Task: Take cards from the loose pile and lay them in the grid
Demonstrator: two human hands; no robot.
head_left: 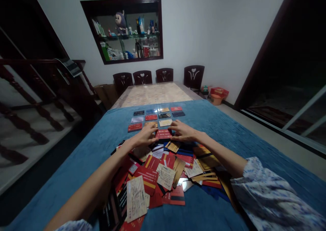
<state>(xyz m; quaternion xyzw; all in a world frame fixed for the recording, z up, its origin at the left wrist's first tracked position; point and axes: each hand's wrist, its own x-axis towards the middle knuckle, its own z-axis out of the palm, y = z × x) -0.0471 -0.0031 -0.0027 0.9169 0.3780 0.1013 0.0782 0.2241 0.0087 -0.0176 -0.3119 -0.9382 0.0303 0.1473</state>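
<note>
Head view, left hand, right hand, both half-curled (one at each end), grasping a red card.

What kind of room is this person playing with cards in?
Probably a dining room in a home: dark wooden chairs stand by a long table, a stuffed toy sits in a wall niche, and there's a wooden railing.
</note>
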